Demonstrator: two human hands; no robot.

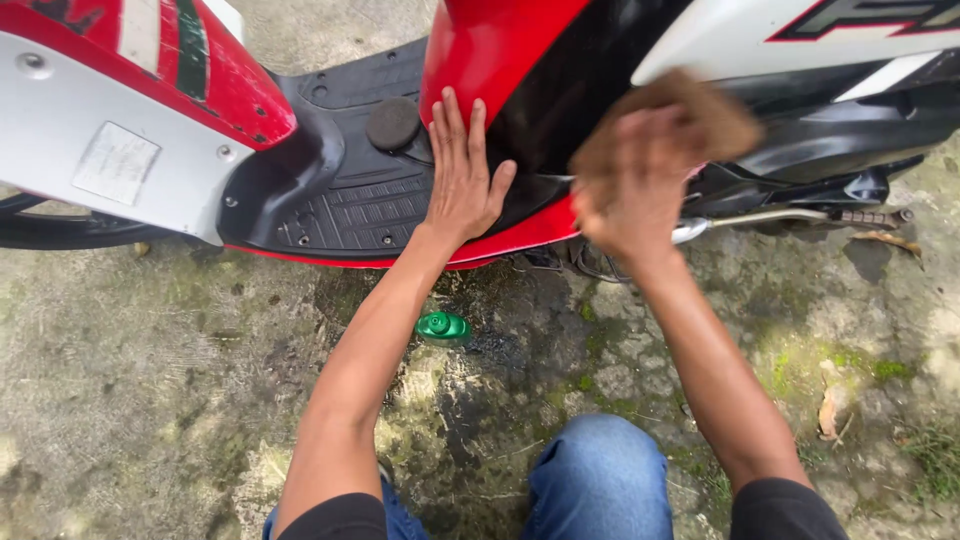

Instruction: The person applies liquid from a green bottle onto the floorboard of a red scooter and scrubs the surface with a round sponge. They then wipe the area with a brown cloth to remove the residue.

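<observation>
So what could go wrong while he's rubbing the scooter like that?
The green bottle lies on the ground just below the left hand and close to the knee; a shift could kick it or roll it away. The right hand looks blurred, pressing a brown cloth against the scooter; grit caught in the cloth might scratch the shiny panel. The ground looks damp and mossy, so a crouching foot could slip.

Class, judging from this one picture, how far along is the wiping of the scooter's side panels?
Done: cannot tell; no panel looks clearly finished. In hand: the right hand presses a brown cloth to the black side panel, blurred with motion, while the left hand lies flat on the red panel edge. Left: the black footboard looks dusty; a green bottle lies on the ground.
</observation>
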